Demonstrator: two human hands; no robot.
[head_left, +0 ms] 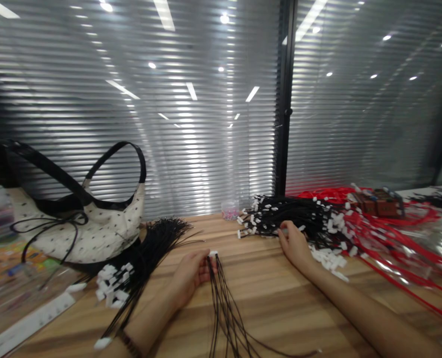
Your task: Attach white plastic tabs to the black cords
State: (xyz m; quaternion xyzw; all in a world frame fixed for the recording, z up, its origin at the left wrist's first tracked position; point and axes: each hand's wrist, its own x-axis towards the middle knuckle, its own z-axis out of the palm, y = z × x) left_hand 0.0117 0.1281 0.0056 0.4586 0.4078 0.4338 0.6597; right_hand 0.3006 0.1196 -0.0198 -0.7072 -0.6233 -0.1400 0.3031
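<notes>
My left hand (pixel 196 271) is closed on a white plug connector (pixel 213 253) at the middle of the table. Several thin black wires (pixel 224 303) hang from that connector toward the front edge, spreading out as they go. Farther back on the right, my right hand (pixel 295 246) is at the near edge of a pile of black cables (pixel 291 214) with white connector ends. Its thumb and forefinger are bent close together there, and what lies between them is too small to make out.
A bundle of black wires (pixel 157 243) with white connectors (pixel 112 283) lies left, before a spotted white bag (pixel 90 228). Loose white connectors (pixel 329 258) and red cables (pixel 378 238) are on the right. A small clear container (pixel 230 211) stands at the back, near the blinds.
</notes>
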